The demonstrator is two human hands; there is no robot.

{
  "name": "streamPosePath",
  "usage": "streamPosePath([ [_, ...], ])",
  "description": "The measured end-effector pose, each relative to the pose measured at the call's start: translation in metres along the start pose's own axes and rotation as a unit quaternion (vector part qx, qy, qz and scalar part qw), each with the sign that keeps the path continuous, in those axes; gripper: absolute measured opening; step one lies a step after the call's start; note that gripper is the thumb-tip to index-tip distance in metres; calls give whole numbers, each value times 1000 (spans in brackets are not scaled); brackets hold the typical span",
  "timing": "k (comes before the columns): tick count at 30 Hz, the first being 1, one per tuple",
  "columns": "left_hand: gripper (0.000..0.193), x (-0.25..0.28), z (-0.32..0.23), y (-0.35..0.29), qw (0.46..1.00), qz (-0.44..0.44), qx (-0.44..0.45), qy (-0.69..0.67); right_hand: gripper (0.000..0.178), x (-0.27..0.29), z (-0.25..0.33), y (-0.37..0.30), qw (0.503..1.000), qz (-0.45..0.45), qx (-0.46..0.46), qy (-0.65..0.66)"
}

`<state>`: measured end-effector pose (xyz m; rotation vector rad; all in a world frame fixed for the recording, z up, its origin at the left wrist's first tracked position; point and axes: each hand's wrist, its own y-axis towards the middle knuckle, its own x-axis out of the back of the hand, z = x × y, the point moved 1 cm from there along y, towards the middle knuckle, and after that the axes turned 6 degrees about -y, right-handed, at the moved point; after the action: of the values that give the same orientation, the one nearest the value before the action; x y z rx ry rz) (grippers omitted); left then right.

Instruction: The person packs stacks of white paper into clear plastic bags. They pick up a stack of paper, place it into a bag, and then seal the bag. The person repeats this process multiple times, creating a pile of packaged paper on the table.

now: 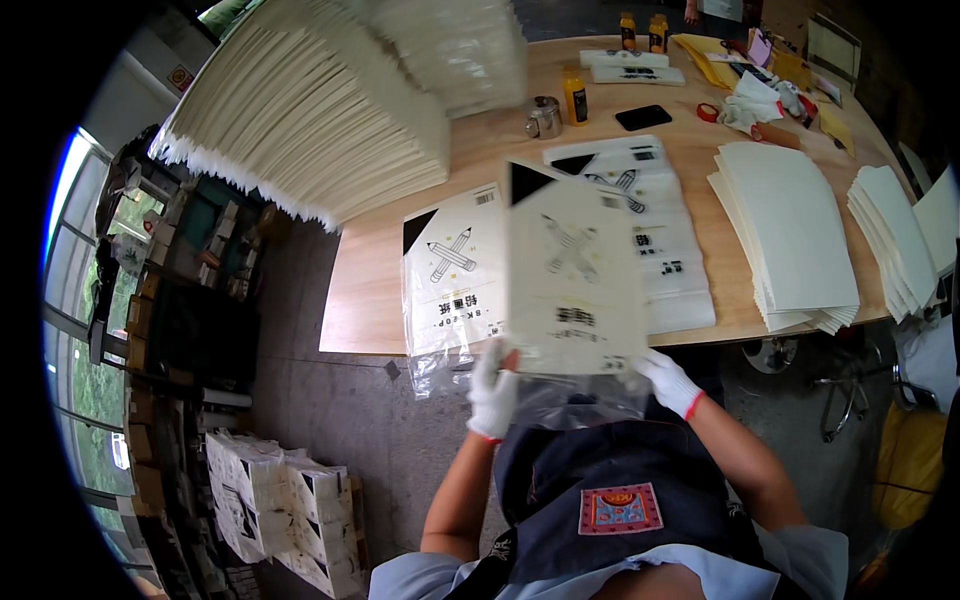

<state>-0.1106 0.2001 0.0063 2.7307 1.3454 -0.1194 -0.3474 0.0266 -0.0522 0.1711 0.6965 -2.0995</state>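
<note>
Evidently, the white-gloved, red-cuffed left hand [492, 395] pinched the plastic-bagged cream paper pack [572, 300] near its lower-left corner; the matching right hand [668, 382], partly curled, met the lower-right, grip indeterminate. Pack overlapped wooden table [358, 300]; dark lettering, crossed pencils blurred.

Held a packet [575, 285] by its near corners in left hand [492, 394] and right hand [668, 382]. Had a second packet [455, 265] on the table [362, 290] at left, bottle [575, 98] and phone [643, 118] beyond.
</note>
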Motion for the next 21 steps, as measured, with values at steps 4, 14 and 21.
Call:
streamPosePath([
  [4, 35, 95, -33, 45, 997, -60, -3, 44, 32, -83, 15, 101, 998, 18, 36, -56],
  [14, 63, 158, 57, 104, 773, 44, 85, 627, 36, -135, -26, 181, 996, -68, 12, -52],
  [21, 70, 126, 5, 105, 637, 68, 113, 760, 26, -128, -42, 76, 974, 160, -148, -64],
])
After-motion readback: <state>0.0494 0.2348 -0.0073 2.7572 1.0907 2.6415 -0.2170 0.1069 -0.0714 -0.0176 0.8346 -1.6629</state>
